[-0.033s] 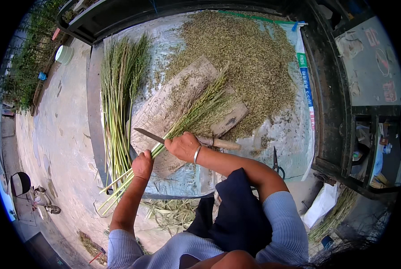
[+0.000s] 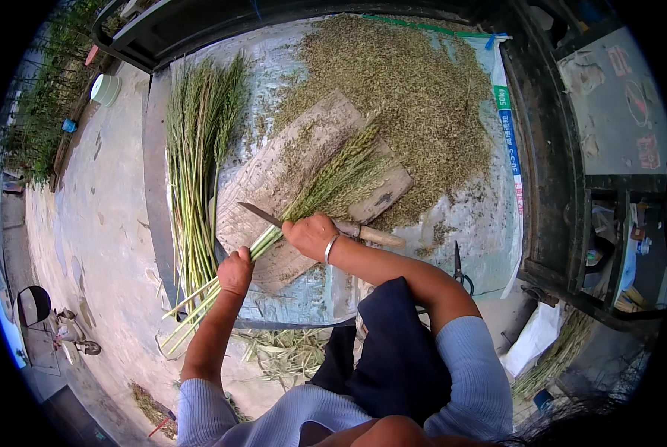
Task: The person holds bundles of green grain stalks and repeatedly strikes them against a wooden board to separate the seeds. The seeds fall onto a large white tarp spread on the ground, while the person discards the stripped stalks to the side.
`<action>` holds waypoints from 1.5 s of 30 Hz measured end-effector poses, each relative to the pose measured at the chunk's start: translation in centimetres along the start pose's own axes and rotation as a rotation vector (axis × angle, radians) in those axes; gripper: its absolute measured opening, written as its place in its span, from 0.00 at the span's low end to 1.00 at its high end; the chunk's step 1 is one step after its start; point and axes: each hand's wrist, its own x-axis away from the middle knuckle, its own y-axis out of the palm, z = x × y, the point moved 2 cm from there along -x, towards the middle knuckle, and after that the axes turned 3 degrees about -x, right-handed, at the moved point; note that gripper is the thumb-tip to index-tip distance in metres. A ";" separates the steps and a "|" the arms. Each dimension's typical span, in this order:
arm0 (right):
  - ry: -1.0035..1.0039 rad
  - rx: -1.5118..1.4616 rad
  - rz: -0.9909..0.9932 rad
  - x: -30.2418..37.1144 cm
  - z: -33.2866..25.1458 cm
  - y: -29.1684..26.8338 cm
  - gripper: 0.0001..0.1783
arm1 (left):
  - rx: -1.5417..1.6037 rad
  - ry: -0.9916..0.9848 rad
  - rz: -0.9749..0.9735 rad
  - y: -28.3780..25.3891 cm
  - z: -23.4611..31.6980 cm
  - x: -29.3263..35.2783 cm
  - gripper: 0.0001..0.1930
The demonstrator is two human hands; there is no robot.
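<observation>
Above the board (image 2: 263, 182), left hand (image 2: 236, 270) grips stalks (image 2: 265, 242), right hand (image 2: 311, 237) clasps stalks against knife (image 2: 259, 214); slippage could cause cuts.

Between the stalk pile (image 2: 192, 194) and the board (image 2: 255, 179), I have a passage that widens away from me and narrows near my left hand (image 2: 235, 271). The knife (image 2: 382, 237) and held bundle (image 2: 313, 191) block travel across the board at my right hand (image 2: 310, 235). Scissors (image 2: 458, 262) obstruct low reach rightward.
</observation>
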 end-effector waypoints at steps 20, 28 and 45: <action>0.083 -0.071 0.058 0.2 3.2 1.4 0.05 | 0.032 0.009 -0.042 4.3 -2.2 0.2 0.14; 0.649 0.273 0.021 9.6 20.6 -6.6 0.14 | 0.114 -0.032 -0.059 4.3 -1.7 -0.2 0.14; 0.320 0.116 0.112 7.1 15.9 -0.9 0.13 | 0.157 -0.059 -0.126 4.1 -0.8 0.5 0.20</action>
